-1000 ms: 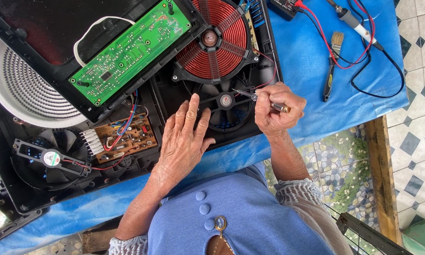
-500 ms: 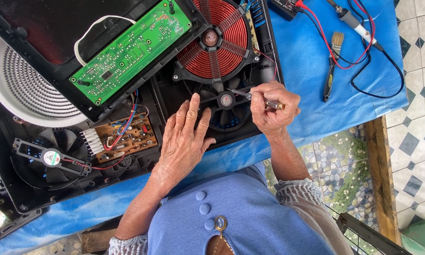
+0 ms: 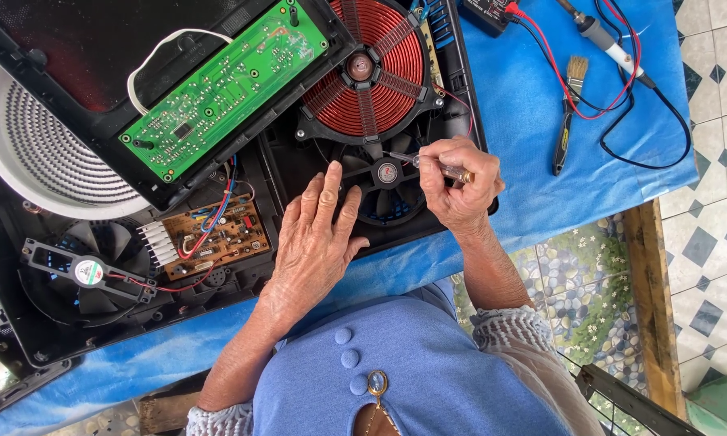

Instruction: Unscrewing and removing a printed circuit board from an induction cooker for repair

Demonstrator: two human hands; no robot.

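Head view: right hand (image 3: 459, 187) pinches screwdriver (image 3: 428, 164) — tip seemingly at fan (image 3: 384, 182); left hand (image 3: 319, 242) spread beside.

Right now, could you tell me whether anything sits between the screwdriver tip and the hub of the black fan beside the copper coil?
Nothing visible does. The right hand holds the screwdriver with its tip right at the fan hub. The left hand lies flat on the fan's near edge, beside the hub and not across it.

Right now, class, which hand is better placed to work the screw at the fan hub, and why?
Right hand: it grips the screwdriver, tip at the fan hub. Left hand lies flat, empty.
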